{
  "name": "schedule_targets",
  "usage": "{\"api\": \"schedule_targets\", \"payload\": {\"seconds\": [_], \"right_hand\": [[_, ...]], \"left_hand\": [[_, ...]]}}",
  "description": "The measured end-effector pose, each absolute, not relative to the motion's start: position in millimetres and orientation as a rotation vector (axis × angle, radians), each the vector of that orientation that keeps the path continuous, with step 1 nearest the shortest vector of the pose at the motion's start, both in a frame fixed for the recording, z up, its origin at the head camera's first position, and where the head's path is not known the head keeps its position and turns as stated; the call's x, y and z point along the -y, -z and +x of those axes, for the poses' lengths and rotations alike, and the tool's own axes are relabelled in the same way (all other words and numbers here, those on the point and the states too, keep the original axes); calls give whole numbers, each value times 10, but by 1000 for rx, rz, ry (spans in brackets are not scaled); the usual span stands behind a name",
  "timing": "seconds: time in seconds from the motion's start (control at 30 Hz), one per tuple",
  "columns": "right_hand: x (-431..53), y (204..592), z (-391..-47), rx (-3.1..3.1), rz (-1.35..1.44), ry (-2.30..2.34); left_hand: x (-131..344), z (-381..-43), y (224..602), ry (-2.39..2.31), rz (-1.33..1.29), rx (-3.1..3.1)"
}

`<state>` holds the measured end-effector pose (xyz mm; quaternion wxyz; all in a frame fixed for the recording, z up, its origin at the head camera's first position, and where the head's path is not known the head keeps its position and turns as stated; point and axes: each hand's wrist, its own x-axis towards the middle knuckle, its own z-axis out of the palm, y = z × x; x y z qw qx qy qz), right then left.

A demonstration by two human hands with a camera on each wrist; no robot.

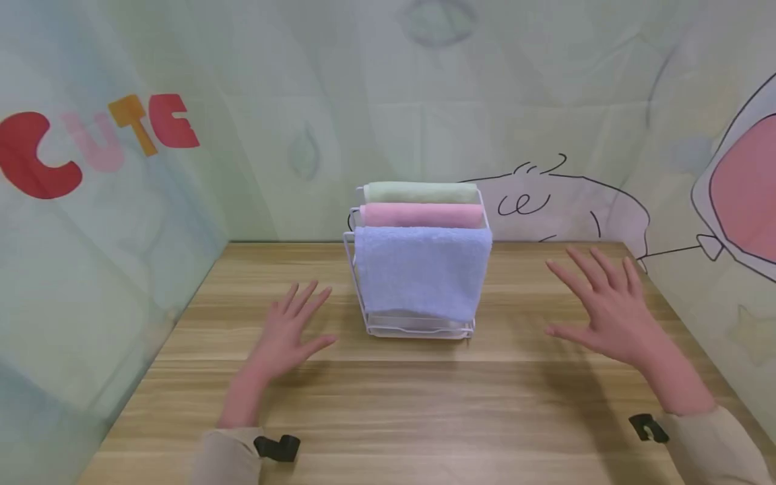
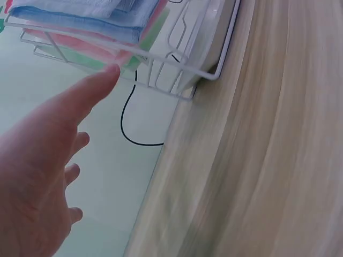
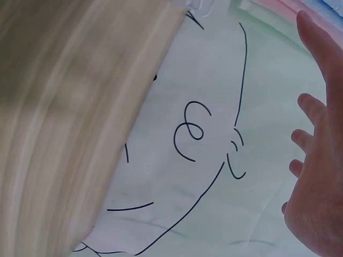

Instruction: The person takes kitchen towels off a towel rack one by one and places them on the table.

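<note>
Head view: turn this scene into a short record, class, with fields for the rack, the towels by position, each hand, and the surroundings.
Rack: white wire rack, standing on the table
Front towel: blue towel, draped
Middle towel: pink towel
Back towel: pale green towel
Left hand: left hand, fingers spread, beside the rack, holding nothing
Right hand: right hand, fingers spread, apart from the rack, holding nothing
Surroundings: printed backdrop

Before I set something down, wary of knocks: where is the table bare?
The table is bare in front of the white rack and between it and the right hand. Tighter: between rack and left hand. Crowded: the rack, hung with three cloths.
</note>
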<state>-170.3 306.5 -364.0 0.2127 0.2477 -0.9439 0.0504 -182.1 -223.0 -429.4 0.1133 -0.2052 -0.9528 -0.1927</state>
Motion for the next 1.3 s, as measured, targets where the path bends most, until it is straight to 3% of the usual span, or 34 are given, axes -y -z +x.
{"api": "schedule_targets", "payload": {"seconds": [0.93,1.3], "right_hand": [[-2559,3042,-1900,2540,727,-206],[-2339,2808,-1943,2543,724,-242]], "left_hand": [[1506,-1840,4492,1484,-379,2482],[1417,-1894,4556,1627,-251,2477]]}}
